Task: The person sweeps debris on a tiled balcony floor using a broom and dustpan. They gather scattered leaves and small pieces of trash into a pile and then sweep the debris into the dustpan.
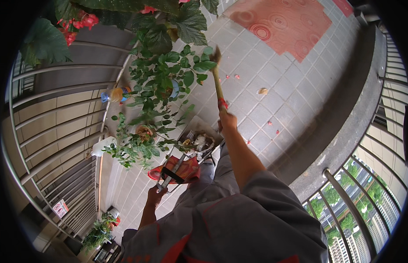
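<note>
My right hand [228,123] grips the handle of a small hand broom [218,83], wrapped with red near my fist. Its dark head points away from me over the tiles, beside the leaves of a potted plant. In my left hand [155,196] is the metal handle of a dustpan [193,126], whose pan rests by my legs. Crumpled whitish litter [201,142] lies in the pan. A red plastic bag [187,168] hangs at the dustpan's handle. Red petals [269,123] and a pale yellowish scrap [263,91] are scattered on the tiled floor [253,108].
Potted leafy plants [151,79] line the left railing [69,67], near a plastic bottle [116,94] and a white bag [103,146]. A patterned red mat [283,26] covers the far floor. A concrete ledge [348,131] with railings curves along the right.
</note>
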`<state>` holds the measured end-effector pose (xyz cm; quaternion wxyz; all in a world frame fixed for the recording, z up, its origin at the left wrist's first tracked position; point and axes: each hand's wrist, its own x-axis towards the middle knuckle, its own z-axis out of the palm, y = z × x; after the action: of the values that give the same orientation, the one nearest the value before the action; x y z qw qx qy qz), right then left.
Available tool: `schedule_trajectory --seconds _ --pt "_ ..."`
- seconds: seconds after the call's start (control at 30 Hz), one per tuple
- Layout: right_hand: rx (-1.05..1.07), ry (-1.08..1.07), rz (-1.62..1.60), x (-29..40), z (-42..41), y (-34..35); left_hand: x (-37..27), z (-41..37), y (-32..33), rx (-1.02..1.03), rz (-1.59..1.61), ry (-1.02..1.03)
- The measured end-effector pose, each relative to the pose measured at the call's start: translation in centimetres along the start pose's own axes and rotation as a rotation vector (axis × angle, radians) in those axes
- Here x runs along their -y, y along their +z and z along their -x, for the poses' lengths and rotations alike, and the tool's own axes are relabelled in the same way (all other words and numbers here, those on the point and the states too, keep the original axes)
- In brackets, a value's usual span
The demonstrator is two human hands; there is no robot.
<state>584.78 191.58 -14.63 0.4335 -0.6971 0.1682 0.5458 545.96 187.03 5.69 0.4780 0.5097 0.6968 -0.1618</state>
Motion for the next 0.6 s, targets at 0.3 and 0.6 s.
schedule_trajectory --seconds 0.3,0.6 --pt "-0.151 -0.018 -0.009 -9.6 24.2 -12.0 2.1 -3.6 -0.4 0.023 -0.081 0.084" --pt "-0.266 -0.16 0.169 -18.6 8.0 -6.9 2.7 -4.7 -3.0 0.075 -0.139 0.274"
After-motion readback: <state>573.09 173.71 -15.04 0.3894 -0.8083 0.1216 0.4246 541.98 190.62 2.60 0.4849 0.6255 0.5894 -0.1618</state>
